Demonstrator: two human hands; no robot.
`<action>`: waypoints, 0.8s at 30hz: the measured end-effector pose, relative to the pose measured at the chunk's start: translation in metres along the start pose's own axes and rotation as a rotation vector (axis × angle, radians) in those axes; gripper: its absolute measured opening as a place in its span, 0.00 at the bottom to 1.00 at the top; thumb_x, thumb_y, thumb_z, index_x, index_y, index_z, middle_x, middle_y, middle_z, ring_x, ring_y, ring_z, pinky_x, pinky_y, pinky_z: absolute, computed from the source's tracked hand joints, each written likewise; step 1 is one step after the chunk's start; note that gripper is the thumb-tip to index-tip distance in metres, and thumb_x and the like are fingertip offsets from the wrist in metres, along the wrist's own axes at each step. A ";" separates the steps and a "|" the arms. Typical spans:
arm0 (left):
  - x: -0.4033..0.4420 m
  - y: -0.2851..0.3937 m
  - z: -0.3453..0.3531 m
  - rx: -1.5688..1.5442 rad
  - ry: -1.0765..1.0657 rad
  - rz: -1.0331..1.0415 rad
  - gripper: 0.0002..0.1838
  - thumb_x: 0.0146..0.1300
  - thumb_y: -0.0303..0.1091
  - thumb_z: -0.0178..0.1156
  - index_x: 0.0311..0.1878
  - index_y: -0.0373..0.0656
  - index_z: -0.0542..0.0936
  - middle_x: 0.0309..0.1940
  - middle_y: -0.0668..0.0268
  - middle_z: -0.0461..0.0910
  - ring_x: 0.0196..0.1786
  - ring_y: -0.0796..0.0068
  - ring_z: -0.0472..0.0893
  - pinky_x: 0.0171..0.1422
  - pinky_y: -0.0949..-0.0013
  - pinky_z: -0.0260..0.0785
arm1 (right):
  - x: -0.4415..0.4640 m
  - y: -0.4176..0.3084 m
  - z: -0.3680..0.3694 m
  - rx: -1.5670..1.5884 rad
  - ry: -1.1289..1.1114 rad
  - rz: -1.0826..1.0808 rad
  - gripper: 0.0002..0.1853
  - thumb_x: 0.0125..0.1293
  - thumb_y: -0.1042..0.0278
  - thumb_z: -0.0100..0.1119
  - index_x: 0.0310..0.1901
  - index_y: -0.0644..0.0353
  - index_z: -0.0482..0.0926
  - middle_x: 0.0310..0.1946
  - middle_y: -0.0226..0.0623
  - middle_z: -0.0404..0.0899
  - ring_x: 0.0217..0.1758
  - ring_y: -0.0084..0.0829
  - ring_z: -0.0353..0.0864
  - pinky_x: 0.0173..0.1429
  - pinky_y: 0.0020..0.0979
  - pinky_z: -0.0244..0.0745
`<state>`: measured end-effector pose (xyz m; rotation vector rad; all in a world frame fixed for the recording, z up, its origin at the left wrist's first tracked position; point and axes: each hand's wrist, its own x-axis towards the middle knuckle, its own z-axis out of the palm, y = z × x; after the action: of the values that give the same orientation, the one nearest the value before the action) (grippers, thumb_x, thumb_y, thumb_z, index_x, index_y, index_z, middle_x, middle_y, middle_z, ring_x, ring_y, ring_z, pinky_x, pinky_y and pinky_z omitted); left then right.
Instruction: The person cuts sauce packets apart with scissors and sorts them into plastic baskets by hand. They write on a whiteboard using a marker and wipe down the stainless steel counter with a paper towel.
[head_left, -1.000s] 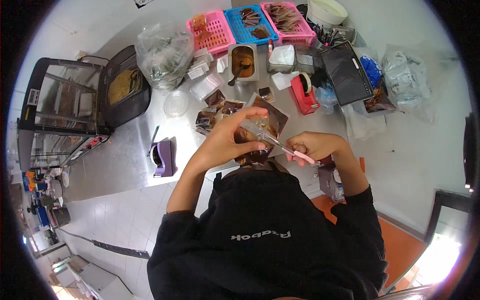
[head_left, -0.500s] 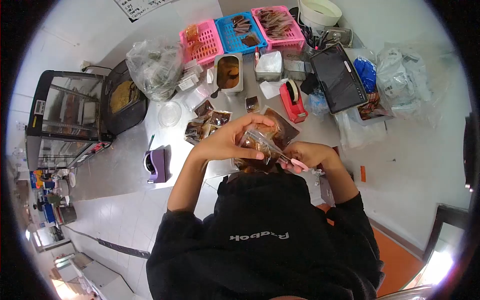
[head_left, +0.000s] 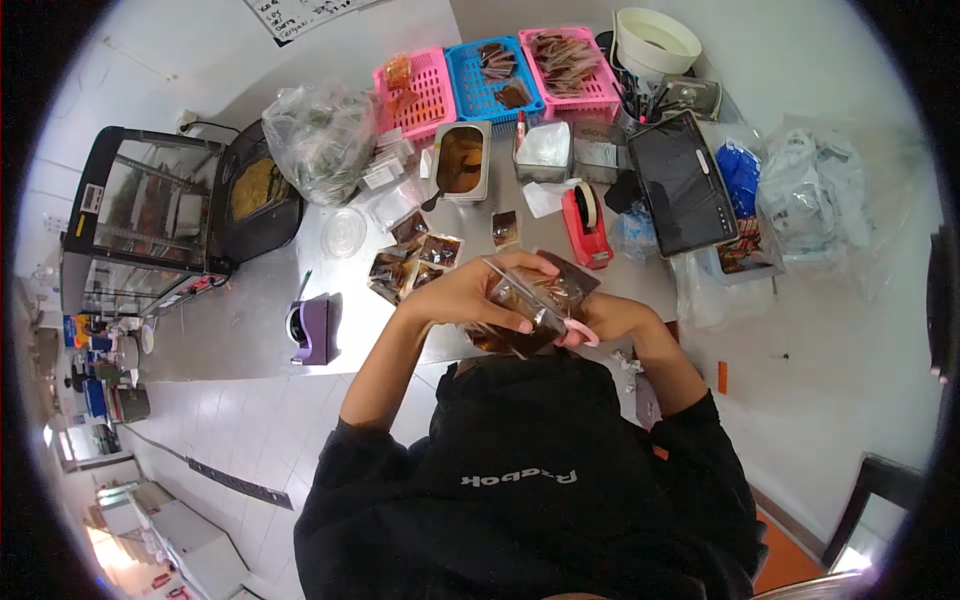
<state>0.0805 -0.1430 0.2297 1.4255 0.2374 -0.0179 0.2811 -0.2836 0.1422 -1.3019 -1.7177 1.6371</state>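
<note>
My left hand (head_left: 462, 294) is closed around clear plastic sachets of brown sauce (head_left: 513, 301), thumb in front and fingers behind. My right hand (head_left: 617, 317) grips scissors (head_left: 582, 333) by their pink handles, close against the sachets' right side. The blades are mostly hidden, so I cannot tell whether they are cutting. More dark sauce sachets (head_left: 438, 250) lie in a loose group on the steel table beyond my left hand. A single small sachet (head_left: 505, 228) rests apart from them, just past the held ones.
Behind stand a metal tub of brown sauce (head_left: 461, 182), a pink basket (head_left: 415, 117), a blue basket (head_left: 462, 97) and another pink basket (head_left: 619, 97). A red tape dispenser (head_left: 583, 240) and black tablet (head_left: 684, 185) are at right, a purple tape dispenser (head_left: 315, 333) at left.
The view has tilted slightly, so the table things sit lower in it. The held sachets have turned in my left hand, and the scissors' pink handles have shifted slightly left against them.
</note>
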 end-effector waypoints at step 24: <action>-0.010 -0.048 0.007 -0.308 0.647 0.218 0.39 0.56 0.19 0.62 0.69 0.41 0.55 0.59 0.58 0.68 0.61 0.72 0.69 0.61 0.69 0.65 | 0.020 -0.031 -0.041 0.654 0.403 0.006 0.16 0.57 0.67 0.65 0.45 0.60 0.72 0.34 0.33 0.77 0.32 0.24 0.81 0.25 0.25 0.78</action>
<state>0.0640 -0.1588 0.1854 1.1061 0.5871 0.6405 0.2954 -0.2411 0.1738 -1.1876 -0.8389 1.6013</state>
